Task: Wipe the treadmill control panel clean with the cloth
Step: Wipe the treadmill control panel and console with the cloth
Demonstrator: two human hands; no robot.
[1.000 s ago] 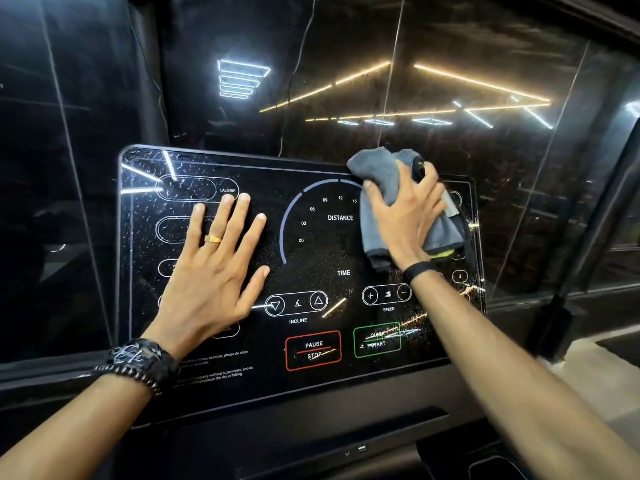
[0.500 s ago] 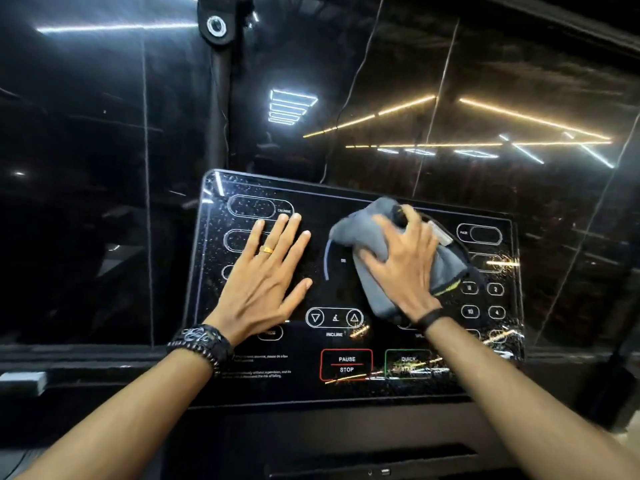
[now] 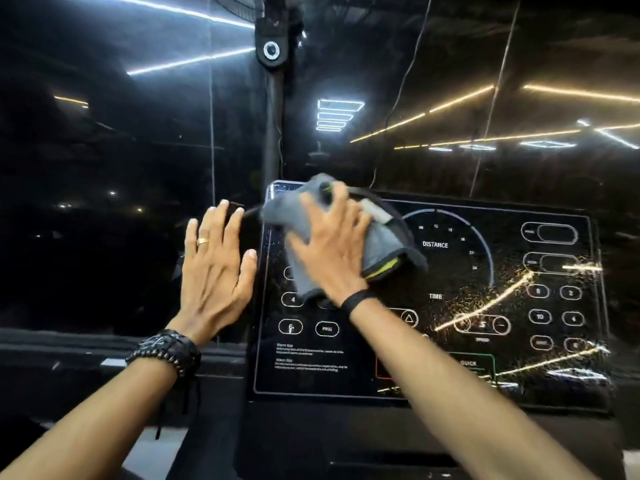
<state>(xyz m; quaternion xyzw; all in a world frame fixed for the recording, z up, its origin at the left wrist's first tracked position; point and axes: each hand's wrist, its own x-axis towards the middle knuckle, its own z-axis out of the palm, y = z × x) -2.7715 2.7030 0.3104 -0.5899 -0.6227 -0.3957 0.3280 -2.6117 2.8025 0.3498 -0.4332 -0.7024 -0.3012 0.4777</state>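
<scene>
Right hand [image 3: 332,251], fingers spread flat, presses grey cloth [image 3: 377,247] onto control panel [image 3: 450,341] at its 10 o'clock corner. Left hand [image 3: 213,268] open wide, fingers straight, holding nothing, just off the panel's 9 o'clock edge. Droplets speckle the 3 o'clock side.

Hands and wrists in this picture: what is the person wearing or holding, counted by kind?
Cloths: 1, the grey cloth under the right hand on the control panel
Rings: 1, the gold ring on the left hand
Wristbands: 2, the beaded bracelet and the black band
Total: 4
</scene>
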